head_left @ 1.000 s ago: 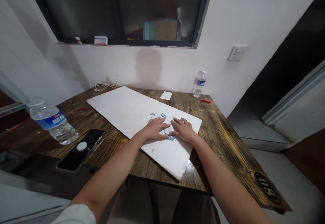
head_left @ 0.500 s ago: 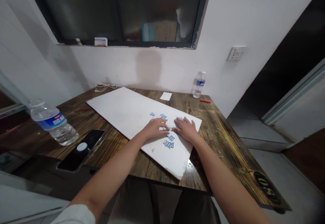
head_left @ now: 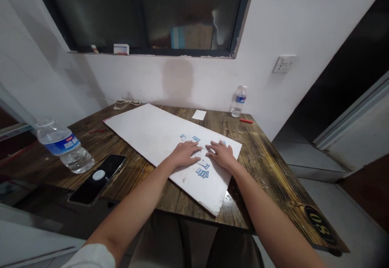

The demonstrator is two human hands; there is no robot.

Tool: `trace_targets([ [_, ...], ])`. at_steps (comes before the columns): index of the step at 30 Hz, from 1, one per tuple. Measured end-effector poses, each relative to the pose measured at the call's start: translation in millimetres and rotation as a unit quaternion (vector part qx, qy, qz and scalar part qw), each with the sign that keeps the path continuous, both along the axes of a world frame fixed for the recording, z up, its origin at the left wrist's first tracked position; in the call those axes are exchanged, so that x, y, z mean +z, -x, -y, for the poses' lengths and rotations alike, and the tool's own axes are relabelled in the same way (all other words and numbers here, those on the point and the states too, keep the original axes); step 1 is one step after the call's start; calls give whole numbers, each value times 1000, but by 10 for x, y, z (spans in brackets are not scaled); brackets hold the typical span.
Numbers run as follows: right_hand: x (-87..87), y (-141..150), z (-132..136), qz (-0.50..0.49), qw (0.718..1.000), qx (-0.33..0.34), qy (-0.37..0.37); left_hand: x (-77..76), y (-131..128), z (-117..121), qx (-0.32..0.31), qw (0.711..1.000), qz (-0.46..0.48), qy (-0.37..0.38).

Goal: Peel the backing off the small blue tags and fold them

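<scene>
A large white board lies slanted across the wooden table. Several small white cards with blue markings are scattered on its near right part. My left hand rests flat on the board, fingers stretched toward the cards. Just to its right, my right hand also lies flat with fingers spread, fingertips touching cards between the two hands. Neither hand grips anything.
A water bottle lies on its side at the table's left, a black phone beside it. Another bottle, a red pen and a white note sit at the back. A white cable lies by the wall.
Both hands slid slightly away from me over the board, shuffling the cards. Cards that were under the fingers now lie uncovered nearer to me.
</scene>
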State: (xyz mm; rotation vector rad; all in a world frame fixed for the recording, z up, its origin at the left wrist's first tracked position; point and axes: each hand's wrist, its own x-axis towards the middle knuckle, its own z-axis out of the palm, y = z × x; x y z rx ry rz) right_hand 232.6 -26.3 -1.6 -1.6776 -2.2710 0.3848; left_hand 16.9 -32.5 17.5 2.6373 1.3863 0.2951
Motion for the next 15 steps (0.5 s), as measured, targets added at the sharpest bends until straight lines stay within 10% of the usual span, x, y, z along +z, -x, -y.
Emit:
trace_targets([
  [5,22,-48,8,32,996,-69,-50,15,-16,6,46,999,8,-22],
  [11,51,-16,13,16,997,56,-58,75,-38,-18,66,995,59,-35],
  [15,61,-28,17,25,997,19,-66,103,-3,-38,124,990,38,-59],
])
